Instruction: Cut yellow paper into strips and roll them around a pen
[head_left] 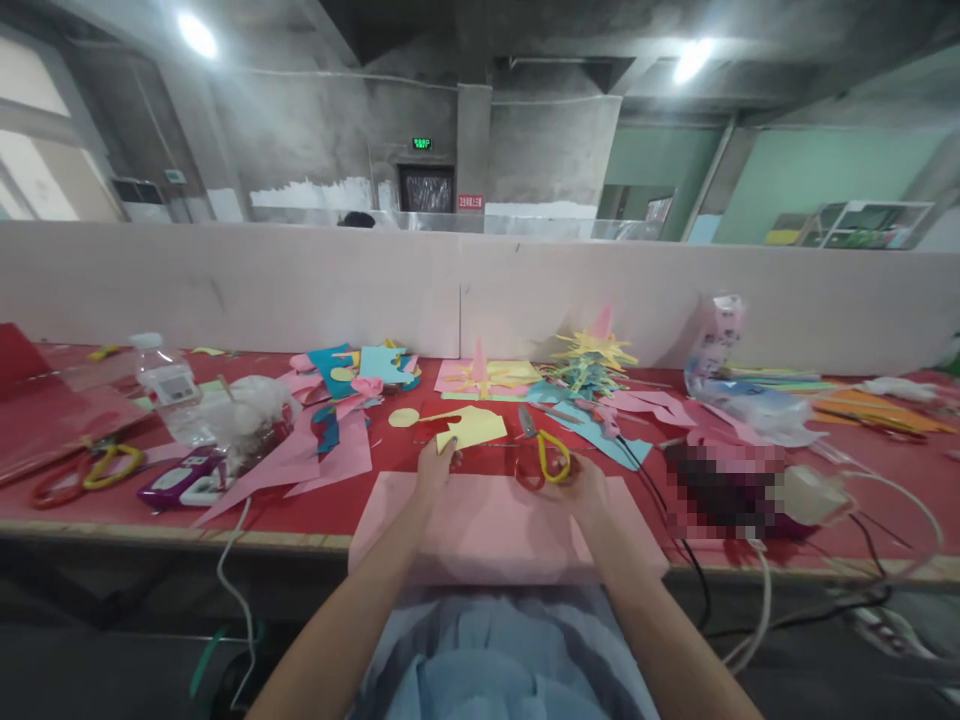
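My left hand (436, 466) is closed on the lower left edge of a piece of yellow paper (481, 428) with a cut, uneven outline. To its right, my right hand (586, 484) grips a pair of scissors (553, 456) with one red and one yellow handle loop. The blades point up and away from me, apart from the yellow paper. A round yellow paper cutout (404, 417) lies on the red tabletop just left of the paper. Below both hands, a large pink sheet (487, 540) hangs over the table's front edge.
Coloured paper scraps (337, 440) lie to the left, near a plastic bottle (161, 375) and more scissors (90, 472). A layered paper tree (592, 370) stands at the back. A glue gun (606, 418) with a black cord lies to the right. A white partition (337, 290) borders the table.
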